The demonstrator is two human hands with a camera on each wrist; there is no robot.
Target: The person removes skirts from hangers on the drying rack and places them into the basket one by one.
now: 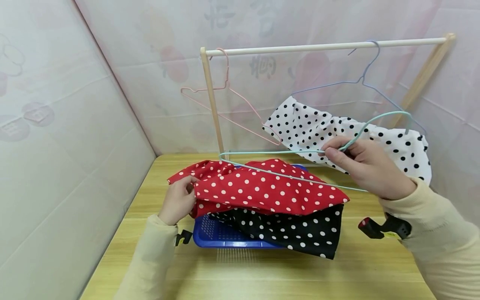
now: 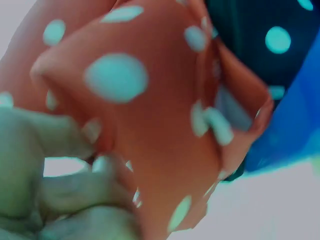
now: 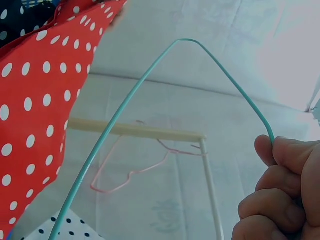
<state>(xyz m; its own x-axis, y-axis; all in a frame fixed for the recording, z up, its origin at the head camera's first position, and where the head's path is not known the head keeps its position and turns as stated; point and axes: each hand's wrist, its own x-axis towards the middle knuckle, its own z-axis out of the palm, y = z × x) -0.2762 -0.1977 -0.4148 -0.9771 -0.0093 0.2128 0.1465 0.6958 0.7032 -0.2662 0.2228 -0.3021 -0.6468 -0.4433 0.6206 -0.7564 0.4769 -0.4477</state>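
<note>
My left hand (image 1: 178,199) pinches the left edge of a red cloth with white dots (image 1: 258,185), whose folds fill much of the left wrist view (image 2: 165,120). With thumb and fingers, my right hand (image 1: 365,166) grips a mint-green wire hanger (image 1: 262,153) near the base of its hook. The hanger's left end hovers over the red cloth; whether they touch I cannot tell. Under the red cloth lies a black cloth with white dots (image 1: 311,233), draped over a blue plastic basket (image 1: 225,243). The red cloth hides most of the basket's inside.
Behind stands a wooden rack with a white rail (image 1: 300,48). A pink hanger (image 1: 243,98) hangs from its left end. On the right, a blue hanger (image 1: 363,79) carries a white cloth with black dots (image 1: 311,125). The basket stands on a wooden table (image 1: 150,250).
</note>
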